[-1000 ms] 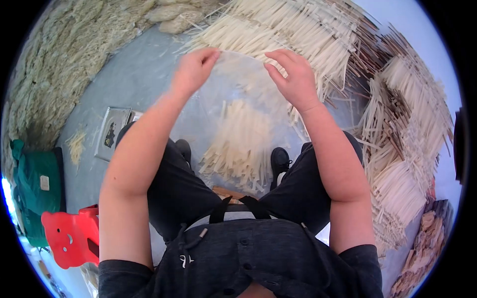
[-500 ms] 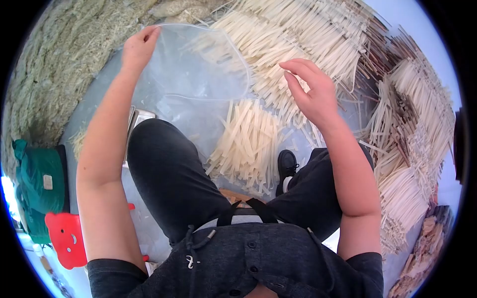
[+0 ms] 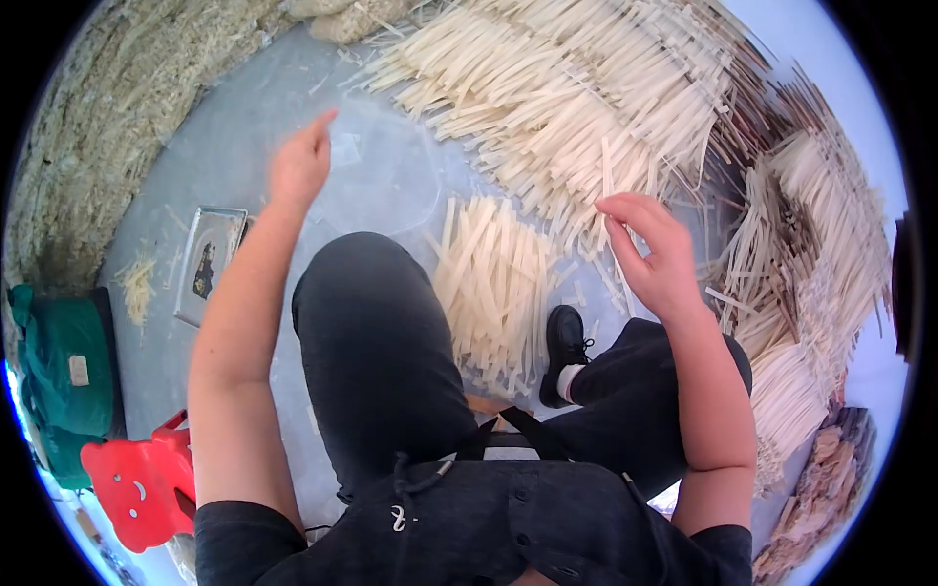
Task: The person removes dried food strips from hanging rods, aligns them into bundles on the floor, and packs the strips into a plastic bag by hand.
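My left hand (image 3: 301,166) hovers over the floor, its index finger stretched out and the other fingers loosely curled, slightly blurred. No held thing shows in it. Close to its fingertip, a clear plastic sheet (image 3: 391,186) lies flat on the grey floor, its outline faint. My right hand (image 3: 653,249) is closed in a pinch at the edge of the large pile of pale flat strips (image 3: 547,98). A single pale strip (image 3: 606,164) stands up from its fingertips. Between my legs lies a smaller heap of pale strips (image 3: 493,293).
A metal tray (image 3: 213,262) with a dark patch lies left of my knee, beside a small scatter of strips (image 3: 137,288). Further left are a green bag (image 3: 63,376) and a red stool (image 3: 137,493). More strips (image 3: 821,234) are stacked at the right.
The plastic sheet, earlier raised at my left fingertips, is now down on the floor. My left hand has lowered. My right hand has moved right and nearer me, now with a strip.
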Demonstrator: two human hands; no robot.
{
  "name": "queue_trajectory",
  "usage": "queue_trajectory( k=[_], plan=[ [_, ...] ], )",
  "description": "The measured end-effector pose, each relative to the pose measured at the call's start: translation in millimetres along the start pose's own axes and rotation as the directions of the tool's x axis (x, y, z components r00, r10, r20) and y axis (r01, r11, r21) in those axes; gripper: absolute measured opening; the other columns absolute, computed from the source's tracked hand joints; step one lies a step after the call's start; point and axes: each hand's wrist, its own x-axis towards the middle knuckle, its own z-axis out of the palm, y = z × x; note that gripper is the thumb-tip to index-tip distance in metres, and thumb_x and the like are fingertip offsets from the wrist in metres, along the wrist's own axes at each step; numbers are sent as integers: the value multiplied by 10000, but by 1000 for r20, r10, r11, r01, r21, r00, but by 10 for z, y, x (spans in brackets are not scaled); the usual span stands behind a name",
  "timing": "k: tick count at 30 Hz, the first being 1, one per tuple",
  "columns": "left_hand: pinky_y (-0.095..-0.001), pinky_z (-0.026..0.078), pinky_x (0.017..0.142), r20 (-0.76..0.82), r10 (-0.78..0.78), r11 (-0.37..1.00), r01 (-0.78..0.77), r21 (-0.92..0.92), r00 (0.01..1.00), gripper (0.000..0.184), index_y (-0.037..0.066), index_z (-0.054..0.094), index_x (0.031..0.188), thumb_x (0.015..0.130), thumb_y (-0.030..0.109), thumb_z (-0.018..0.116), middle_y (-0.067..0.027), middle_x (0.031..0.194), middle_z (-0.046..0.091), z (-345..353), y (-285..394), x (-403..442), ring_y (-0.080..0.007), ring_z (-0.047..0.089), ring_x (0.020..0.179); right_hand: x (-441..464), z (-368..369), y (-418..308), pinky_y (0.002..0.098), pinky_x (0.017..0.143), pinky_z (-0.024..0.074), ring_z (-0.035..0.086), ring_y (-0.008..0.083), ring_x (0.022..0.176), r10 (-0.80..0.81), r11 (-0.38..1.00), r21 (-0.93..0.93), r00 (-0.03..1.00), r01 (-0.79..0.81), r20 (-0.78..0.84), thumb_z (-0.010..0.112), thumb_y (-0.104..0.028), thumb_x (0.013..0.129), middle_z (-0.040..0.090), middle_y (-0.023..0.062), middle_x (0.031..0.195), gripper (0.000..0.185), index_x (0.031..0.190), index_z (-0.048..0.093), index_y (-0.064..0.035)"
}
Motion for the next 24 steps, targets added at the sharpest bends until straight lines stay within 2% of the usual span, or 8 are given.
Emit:
queue_trajectory(
  k=[1,2,4,8,13,17,19,24],
  plan=[
    [-425,514,767,-27,103,995,-103,4,994,321,216,629,1238,933,189,534,-160,923,671,179,-121,-63,-339,643,865,-14,12,27,357,787,520,656,310,908,20,1000,-15,1000,-19,22,636,-14,840,673,132,1007,179,1009,686,-44],
    [-425,514,767,-23,97,995,-97,0,995,321,216,629,1238,933,189,534,-160,923,671,303,-181,-118,-339,643,865,-26,23,50,357,787,520,656,310,908,22,1000,-17,999,-21,29,636,-14,840,673,132,1007,179,1009,686,-44],
    [-458,512,782,59,0,998,-3,57,998,298,206,641,1205,928,185,534,-168,958,663,524,-264,-238,-364,632,890,-45,44,93,359,784,518,653,316,905,68,998,-16,994,-67,85,639,-9,833,673,136,996,184,1010,683,-38],
    [-454,509,793,134,-73,993,61,97,988,302,209,637,1215,928,210,541,-154,975,659,886,-489,-375,-357,633,890,-31,85,177,362,775,520,653,320,893,91,996,-33,986,-87,141,642,-4,828,673,139,988,190,1011,681,-38],
    [-445,502,832,241,-275,959,248,139,931,356,216,600,1272,920,255,560,-130,1036,639,1061,-553,-409,-334,624,949,37,118,169,368,763,524,657,322,879,105,994,6,975,-108,195,641,0,824,671,141,987,205,1019,681,-48],
    [-443,502,838,269,-297,951,260,166,916,373,223,591,1286,916,247,555,-133,1067,639,1097,-566,-419,-332,623,969,57,159,188,367,767,525,656,323,888,93,995,6,968,-97,235,643,0,821,667,143,994,220,1032,679,-51],
    [-442,505,847,261,-241,966,204,162,935,380,209,594,1283,907,215,545,-136,1109,636,1151,-648,-469,-329,624,989,62,193,203,365,772,526,656,324,897,97,995,-6,958,-99,269,643,-1,820,663,148,996,226,1039,677,-50],
    [-444,509,856,258,-254,957,204,204,932,392,174,598,1277,890,176,532,-140,1127,636,1205,-769,-596,-336,628,986,66,306,227,364,773,527,655,325,896,118,992,9,939,-128,324,642,-2,825,660,148,988,215,1033,675,-46]
  ],
)
